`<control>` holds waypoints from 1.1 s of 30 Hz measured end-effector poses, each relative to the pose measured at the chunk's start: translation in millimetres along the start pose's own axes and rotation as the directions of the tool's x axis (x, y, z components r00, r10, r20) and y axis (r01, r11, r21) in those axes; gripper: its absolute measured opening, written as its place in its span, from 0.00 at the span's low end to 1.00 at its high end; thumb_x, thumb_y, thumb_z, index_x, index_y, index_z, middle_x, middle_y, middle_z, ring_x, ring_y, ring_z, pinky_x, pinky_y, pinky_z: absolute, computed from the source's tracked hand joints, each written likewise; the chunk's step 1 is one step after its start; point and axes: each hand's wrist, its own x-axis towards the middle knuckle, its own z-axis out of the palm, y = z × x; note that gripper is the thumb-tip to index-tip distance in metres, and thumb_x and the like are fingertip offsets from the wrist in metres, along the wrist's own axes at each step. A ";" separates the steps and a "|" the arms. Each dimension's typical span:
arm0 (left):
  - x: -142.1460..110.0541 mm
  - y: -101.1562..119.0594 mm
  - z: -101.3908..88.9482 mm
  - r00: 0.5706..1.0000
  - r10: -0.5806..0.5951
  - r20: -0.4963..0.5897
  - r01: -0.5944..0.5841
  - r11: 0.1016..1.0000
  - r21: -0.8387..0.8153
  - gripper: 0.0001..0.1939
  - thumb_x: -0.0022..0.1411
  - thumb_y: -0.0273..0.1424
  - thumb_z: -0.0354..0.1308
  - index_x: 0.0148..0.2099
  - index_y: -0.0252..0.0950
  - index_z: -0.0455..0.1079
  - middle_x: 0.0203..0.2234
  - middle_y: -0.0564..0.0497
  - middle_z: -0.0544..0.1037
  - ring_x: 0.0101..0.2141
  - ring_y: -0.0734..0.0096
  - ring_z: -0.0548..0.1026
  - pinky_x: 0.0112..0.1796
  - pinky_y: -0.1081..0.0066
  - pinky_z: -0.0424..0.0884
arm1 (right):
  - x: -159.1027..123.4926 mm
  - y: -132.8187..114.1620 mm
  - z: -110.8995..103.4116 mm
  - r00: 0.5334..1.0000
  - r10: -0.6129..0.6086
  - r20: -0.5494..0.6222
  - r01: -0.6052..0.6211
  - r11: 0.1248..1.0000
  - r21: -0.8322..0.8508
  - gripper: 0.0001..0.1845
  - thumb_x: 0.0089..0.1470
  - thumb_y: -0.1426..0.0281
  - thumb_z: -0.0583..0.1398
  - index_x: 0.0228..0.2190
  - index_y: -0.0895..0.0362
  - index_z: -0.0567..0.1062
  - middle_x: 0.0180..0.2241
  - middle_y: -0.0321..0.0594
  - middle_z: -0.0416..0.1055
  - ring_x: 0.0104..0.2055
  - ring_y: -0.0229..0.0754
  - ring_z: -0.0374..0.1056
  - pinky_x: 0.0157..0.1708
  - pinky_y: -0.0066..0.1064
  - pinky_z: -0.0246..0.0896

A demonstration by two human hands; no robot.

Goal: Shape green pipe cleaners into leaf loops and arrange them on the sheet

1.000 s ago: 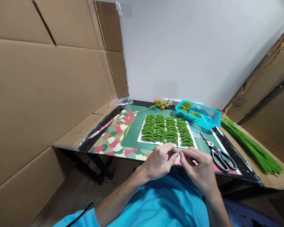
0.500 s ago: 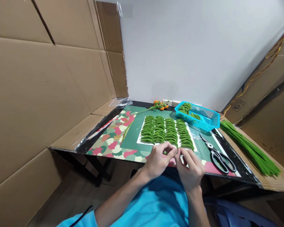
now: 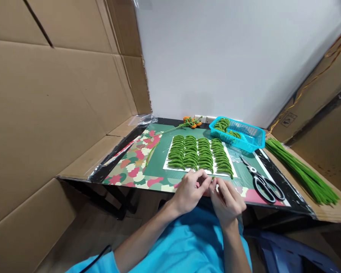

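Observation:
My left hand (image 3: 191,190) and my right hand (image 3: 226,201) meet at the table's front edge, with thumbs and fingertips pinched together. A bit of green pipe cleaner (image 3: 213,177) shows between the fingertips; the rest of it is hidden by my fingers. Just beyond my hands, a white sheet (image 3: 167,163) carries several columns of curved, fuzzy green pieces (image 3: 190,151) made of pipe cleaner. To the right of my right hand lie scissors (image 3: 262,181) with black-and-grey handles, their blades pointing away from me.
A blue plastic basket (image 3: 254,142) at the back right holds more green curved pieces. Long green pipe cleaners (image 3: 304,172) lie bundled on the right. An orange flower with a green stem (image 3: 191,122) rests at the back. Cardboard walls (image 3: 59,102) flank the table.
The camera view has shifted slightly, so the table sits a little higher. My hands stay pinched together in nearly the same place, with slightly more green showing at the fingertips.

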 end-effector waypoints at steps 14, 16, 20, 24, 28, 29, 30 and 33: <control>-4.7 -0.5 2.0 0.999 0.037 -0.022 -0.033 0.991 0.131 0.13 0.77 0.37 0.54 0.37 0.40 0.71 0.28 0.54 0.78 0.34 0.65 0.70 0.39 0.68 0.67 | -3.1 0.2 -1.3 0.998 -0.025 -0.057 0.020 0.996 -0.091 0.10 0.62 0.79 0.66 0.43 0.54 0.79 0.26 0.36 0.80 0.21 0.38 0.73 0.25 0.29 0.68; -4.3 -0.9 1.2 0.999 0.044 -0.001 -0.044 0.991 0.125 0.13 0.77 0.36 0.55 0.37 0.40 0.72 0.29 0.54 0.80 0.34 0.65 0.71 0.40 0.68 0.66 | -4.7 0.2 -1.1 0.998 0.000 -0.058 -0.005 0.995 -0.098 0.09 0.62 0.78 0.65 0.42 0.53 0.79 0.26 0.36 0.79 0.20 0.38 0.72 0.24 0.29 0.68; -3.0 -2.6 1.2 0.995 0.097 -0.037 -0.091 0.985 0.145 0.10 0.76 0.34 0.58 0.39 0.39 0.74 0.28 0.57 0.80 0.31 0.69 0.72 0.44 0.66 0.64 | -2.1 0.9 -0.1 0.997 0.078 -0.013 -0.078 0.996 -0.052 0.07 0.63 0.78 0.64 0.38 0.53 0.78 0.24 0.34 0.76 0.19 0.36 0.69 0.23 0.29 0.64; -1.9 -4.4 2.0 0.983 0.149 -0.104 -0.128 0.973 0.192 0.04 0.75 0.32 0.60 0.44 0.39 0.75 0.33 0.57 0.81 0.31 0.72 0.74 0.46 0.66 0.63 | 4.4 2.3 -0.5 0.990 0.079 0.114 -0.077 0.997 -0.026 0.05 0.66 0.76 0.62 0.39 0.55 0.77 0.26 0.35 0.75 0.21 0.36 0.67 0.25 0.30 0.62; -0.9 -7.4 2.1 0.978 0.146 -0.151 -0.114 0.973 0.203 0.05 0.76 0.31 0.59 0.44 0.39 0.75 0.36 0.56 0.81 0.34 0.71 0.77 0.48 0.66 0.64 | 10.9 4.2 -6.0 0.960 0.091 0.265 -0.097 0.995 0.011 0.05 0.68 0.74 0.61 0.39 0.56 0.77 0.29 0.37 0.76 0.22 0.36 0.66 0.27 0.30 0.61; -0.9 -8.1 2.1 0.977 0.145 -0.157 -0.112 0.972 0.204 0.05 0.76 0.31 0.59 0.44 0.39 0.76 0.36 0.56 0.81 0.34 0.71 0.77 0.49 0.66 0.64 | 12.4 4.9 -8.0 0.949 0.106 0.296 -0.116 0.993 0.017 0.05 0.68 0.74 0.61 0.38 0.56 0.77 0.29 0.37 0.76 0.23 0.36 0.67 0.28 0.30 0.61; -1.0 -8.8 2.1 0.976 0.148 -0.158 -0.114 0.972 0.206 0.05 0.76 0.31 0.59 0.45 0.39 0.76 0.36 0.55 0.81 0.35 0.71 0.77 0.49 0.65 0.64 | 13.9 5.7 -10.0 0.938 0.126 0.322 -0.140 0.990 0.022 0.05 0.68 0.73 0.61 0.38 0.56 0.77 0.30 0.37 0.76 0.24 0.37 0.67 0.28 0.30 0.61; -1.5 -9.6 2.1 0.974 0.170 -0.149 -0.139 0.970 0.200 0.05 0.76 0.29 0.59 0.47 0.40 0.77 0.39 0.54 0.82 0.40 0.68 0.79 0.50 0.65 0.65 | 17.4 8.4 -14.2 0.904 0.207 0.373 -0.243 0.969 0.050 0.04 0.68 0.70 0.61 0.39 0.55 0.77 0.33 0.38 0.77 0.27 0.38 0.69 0.29 0.29 0.63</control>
